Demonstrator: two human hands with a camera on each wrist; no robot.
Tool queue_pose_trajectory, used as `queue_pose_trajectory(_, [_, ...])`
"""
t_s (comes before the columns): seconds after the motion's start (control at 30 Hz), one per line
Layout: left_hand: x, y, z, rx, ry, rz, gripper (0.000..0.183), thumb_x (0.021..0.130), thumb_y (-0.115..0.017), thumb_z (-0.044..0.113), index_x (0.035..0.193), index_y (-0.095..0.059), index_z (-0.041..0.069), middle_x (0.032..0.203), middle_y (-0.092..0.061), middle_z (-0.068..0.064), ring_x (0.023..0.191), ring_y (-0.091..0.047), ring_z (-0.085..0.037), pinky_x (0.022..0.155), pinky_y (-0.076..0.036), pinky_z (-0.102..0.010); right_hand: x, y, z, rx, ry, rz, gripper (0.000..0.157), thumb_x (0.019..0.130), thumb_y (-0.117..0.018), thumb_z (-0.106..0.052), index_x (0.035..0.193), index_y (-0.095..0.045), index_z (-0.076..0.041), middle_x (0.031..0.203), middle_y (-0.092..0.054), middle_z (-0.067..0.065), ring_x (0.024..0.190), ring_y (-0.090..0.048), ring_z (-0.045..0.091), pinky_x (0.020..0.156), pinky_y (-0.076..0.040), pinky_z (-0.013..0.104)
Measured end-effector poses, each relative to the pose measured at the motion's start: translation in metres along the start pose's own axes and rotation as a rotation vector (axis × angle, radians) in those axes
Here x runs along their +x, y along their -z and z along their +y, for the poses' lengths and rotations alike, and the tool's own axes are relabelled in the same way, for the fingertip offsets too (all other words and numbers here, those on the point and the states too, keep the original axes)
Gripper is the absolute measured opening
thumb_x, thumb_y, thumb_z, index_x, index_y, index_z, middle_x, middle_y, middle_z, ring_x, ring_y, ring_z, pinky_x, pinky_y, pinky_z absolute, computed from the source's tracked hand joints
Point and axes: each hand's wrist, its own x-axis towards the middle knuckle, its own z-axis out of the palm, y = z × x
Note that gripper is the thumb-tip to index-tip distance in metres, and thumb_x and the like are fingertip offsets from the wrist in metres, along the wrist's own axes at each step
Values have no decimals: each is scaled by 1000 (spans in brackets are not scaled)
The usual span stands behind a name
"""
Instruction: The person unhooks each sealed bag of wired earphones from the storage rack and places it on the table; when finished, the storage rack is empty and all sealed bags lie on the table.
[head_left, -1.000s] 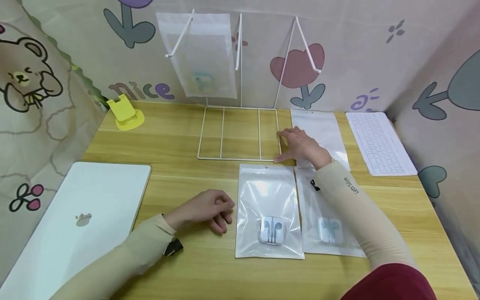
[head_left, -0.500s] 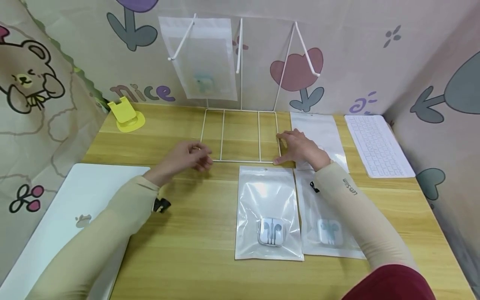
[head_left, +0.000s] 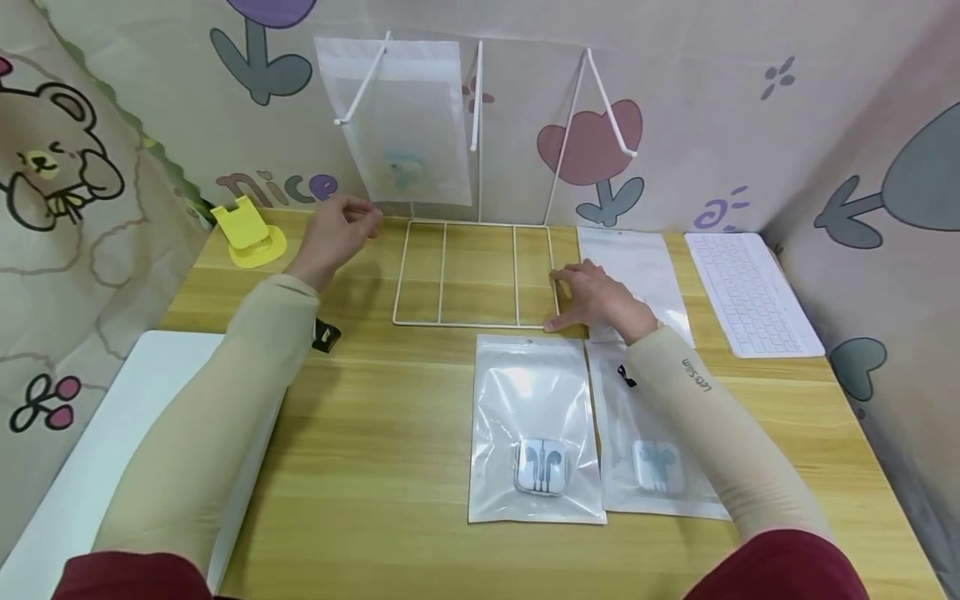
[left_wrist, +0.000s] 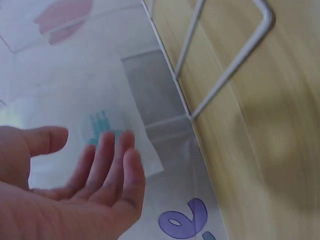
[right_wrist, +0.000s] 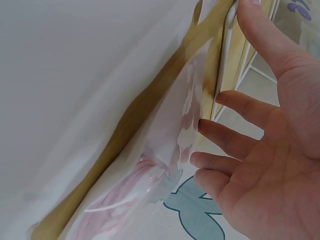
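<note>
A white wire rack (head_left: 442,292) stands on the wooden table, with a flat base and prongs sticking out at its top. A translucent zip bag (head_left: 420,100) with a pale blue item inside hangs on the left prong. My left hand (head_left: 339,236) is in the air left of this bag, fingers loosely bent and holding nothing; in the left wrist view the hand (left_wrist: 100,175) appears before the bag. My right hand (head_left: 596,296) rests at the base's right side, thumb and fingertips touching the wire. In the right wrist view its fingers (right_wrist: 250,107) are spread.
Before the rack lie a zip bag with wired earphones (head_left: 542,467) in a case and a second bag (head_left: 652,467) with a similar case. Another bag (head_left: 637,254) and a white keyboard (head_left: 753,292) lie right; a yellow phone stand (head_left: 251,237) and a laptop (head_left: 97,467) are left.
My left hand has moved up and away from beside the earphone bag, past the rack's front left corner, to near the hanging bag. My right hand has stayed at the rack's right side.
</note>
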Motion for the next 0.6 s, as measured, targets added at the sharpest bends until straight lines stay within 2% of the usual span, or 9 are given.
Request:
queue_pose_trajectory(0.13, [16,1,5,99,33,96,51,99,-56,35,138,-44,4,134,-51,-11,120,-49,-25,99,-42,-38,0,0,0,0,0,2,101,72,-86,-49,152,-39,-10,157,-26,20,145,-10,45,105,-27,68])
queue_pose_trajectory(0.27, [31,1,10,128,72,134,63,98,-58,37,146,-32,7,145,-42,-12,131,-43,-27,107,-36,-39,0,-1,0,6,-4,-3,102,72,-86,-50,152,-38,-10,157,-26,20,145,-9,45,105,-26,67])
queue_pose_trajectory(0.37, [41,4,14,82,101,157,74,97,-61,35,154,-19,11,153,-32,-12,138,-34,-26,111,-31,-40,-1,-1,0,6,-7,-4,102,72,-86,-49,152,-37,-10,158,-25,20,146,-8,44,106,-25,67])
queue_pose_trajectory(0.47, [52,7,17,12,121,186,83,96,-64,32,158,-10,19,159,-23,-6,143,-25,-22,113,-27,-39,-1,-1,0,7,-7,1,102,72,-86,-49,152,-37,-10,158,-25,19,145,-9,44,107,-24,66])
queue_pose_trajectory(0.53, [58,10,17,-37,124,206,85,96,-66,30,158,-10,24,161,-21,-1,145,-22,-18,113,-28,-37,-1,-1,0,7,-6,2,101,72,-86,-49,152,-37,-10,158,-25,19,145,-9,45,107,-24,66])
queue_pose_trajectory(0.6, [63,11,17,-68,116,219,81,95,-67,29,158,-16,27,160,-22,1,144,-23,-16,112,-30,-36,-1,0,0,8,-6,1,101,73,-86,-48,152,-37,-10,158,-25,20,145,-9,45,107,-24,67])
